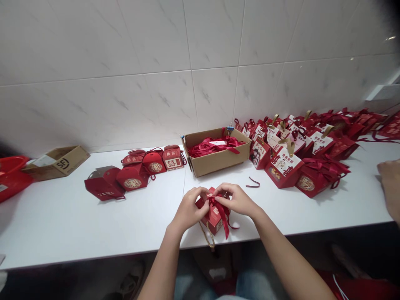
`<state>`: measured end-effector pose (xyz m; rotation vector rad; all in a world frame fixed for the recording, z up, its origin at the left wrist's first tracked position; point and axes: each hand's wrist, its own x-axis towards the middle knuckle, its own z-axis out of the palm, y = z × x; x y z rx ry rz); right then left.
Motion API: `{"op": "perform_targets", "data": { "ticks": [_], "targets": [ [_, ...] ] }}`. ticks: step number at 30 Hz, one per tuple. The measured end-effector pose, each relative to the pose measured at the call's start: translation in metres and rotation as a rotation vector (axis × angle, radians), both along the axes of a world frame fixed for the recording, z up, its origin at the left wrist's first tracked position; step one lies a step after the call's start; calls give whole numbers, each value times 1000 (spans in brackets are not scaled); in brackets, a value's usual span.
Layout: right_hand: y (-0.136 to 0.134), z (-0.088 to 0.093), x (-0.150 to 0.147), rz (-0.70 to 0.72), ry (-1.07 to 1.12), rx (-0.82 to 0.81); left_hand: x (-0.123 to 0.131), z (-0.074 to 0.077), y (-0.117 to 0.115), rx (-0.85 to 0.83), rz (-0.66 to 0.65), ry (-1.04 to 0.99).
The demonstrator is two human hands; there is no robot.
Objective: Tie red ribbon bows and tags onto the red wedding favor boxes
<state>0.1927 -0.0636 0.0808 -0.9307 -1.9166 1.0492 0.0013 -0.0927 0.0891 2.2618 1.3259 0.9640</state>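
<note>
A red gift box [215,217] with gold print sits near the front edge of the white table. Over its top lies a dark red ribbon [223,212], gathered into a knot or bow, with its tails hanging down the near side. My left hand [191,210] pinches the ribbon from the left. From the right, my right hand [235,199] pinches it close to the knot, fingertips nearly meeting the left ones. A gold twisted cord [206,236] hangs from the box past the table edge. The fingers partly hide the box top and the knot.
Behind the box stands a cardboard box [215,163] of red ribbons. Several red gift boxes [133,177] stand left, and many finished-looking ones [286,166] crowd the right. A loose ribbon piece [253,183] lies between. Another person's hand [390,187] rests at far right.
</note>
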Motion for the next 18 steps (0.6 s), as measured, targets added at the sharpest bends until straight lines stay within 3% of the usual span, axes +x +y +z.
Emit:
{"op": "perform_targets", "data": {
  "ticks": [9, 18],
  "targets": [
    [-3, 3, 4, 60, 40, 21, 5, 0, 4, -61, -15, 57],
    [-4, 3, 7, 140, 17, -4, 4, -4, 8, -96, -112, 44]
  ]
}}
